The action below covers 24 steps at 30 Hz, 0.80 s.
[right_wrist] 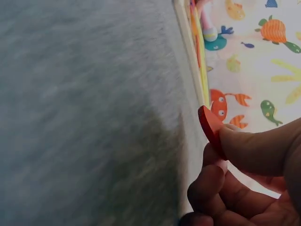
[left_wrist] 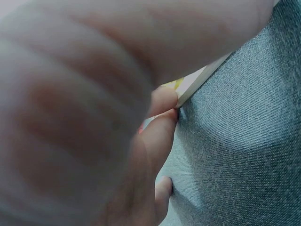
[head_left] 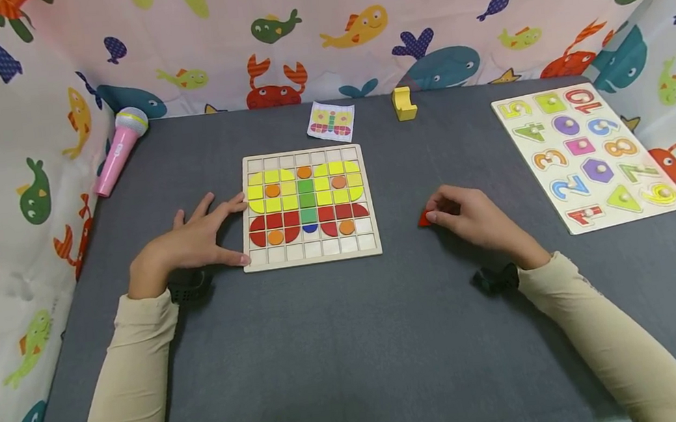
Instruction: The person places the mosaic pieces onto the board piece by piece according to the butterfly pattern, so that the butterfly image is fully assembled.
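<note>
A wooden grid board (head_left: 318, 261) lies on the dark grey table, filled with coloured tiles in a butterfly pattern of yellow, red, green, orange and blue. My left hand (head_left: 184, 246) is at its left side, fingers and thumb spread and touching the edge. In the left wrist view, fingertips (left_wrist: 164, 100) meet the board's pale rim (left_wrist: 200, 84). To the right of the board, my right hand (head_left: 468, 216) pinches a small red tile (head_left: 423, 218) between thumb and fingers. The right wrist view shows this red tile (right_wrist: 212, 131) with a curved edge, tilted up above the table.
A picture card (head_left: 331, 122) with a butterfly pattern lies behind the board, beside a yellow block-like holder (head_left: 404, 103). A pink toy microphone (head_left: 121, 150) is at the back left. On the right lies a number-and-shape puzzle board (head_left: 563, 177). A printed sea-animal curtain (head_left: 202, 39) surrounds the table.
</note>
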### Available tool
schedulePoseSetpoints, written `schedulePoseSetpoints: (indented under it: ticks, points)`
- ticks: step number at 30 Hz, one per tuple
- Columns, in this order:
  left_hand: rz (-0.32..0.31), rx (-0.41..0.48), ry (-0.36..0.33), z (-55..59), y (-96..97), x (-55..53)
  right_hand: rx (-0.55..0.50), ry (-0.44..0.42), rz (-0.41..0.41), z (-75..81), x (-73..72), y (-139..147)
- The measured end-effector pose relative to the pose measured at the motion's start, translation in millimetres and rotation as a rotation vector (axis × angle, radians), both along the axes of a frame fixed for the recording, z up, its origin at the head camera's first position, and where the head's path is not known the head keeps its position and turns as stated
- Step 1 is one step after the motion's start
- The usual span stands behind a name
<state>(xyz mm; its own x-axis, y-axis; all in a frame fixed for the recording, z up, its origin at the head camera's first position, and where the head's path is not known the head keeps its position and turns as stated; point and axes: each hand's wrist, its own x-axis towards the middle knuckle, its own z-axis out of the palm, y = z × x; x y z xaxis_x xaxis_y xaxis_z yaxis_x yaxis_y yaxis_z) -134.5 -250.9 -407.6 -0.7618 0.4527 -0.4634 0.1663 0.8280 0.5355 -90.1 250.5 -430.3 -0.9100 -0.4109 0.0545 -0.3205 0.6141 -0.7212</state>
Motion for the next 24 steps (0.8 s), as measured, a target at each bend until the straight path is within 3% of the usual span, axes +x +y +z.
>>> schedulePoseSetpoints:
  ticks: [5,12,18,24]
  points:
    - [0.009,0.016,0.020,-4.7,-3.8,-0.8,-0.054,-0.026,0.045,5.4,-9.4,-18.8]
    - [0.002,0.010,0.025,-2.7,-0.7,1.5,-0.111,-0.034,0.144,8.4,-21.8,-60.3]
    - [0.006,-0.037,0.005,3.9,3.8,2.1,-0.088,0.014,0.218,5.6,-28.2,-85.9]
    - [0.015,-0.005,0.009,2.6,2.0,3.1,-0.038,0.050,0.262,2.7,-31.1,-95.2]
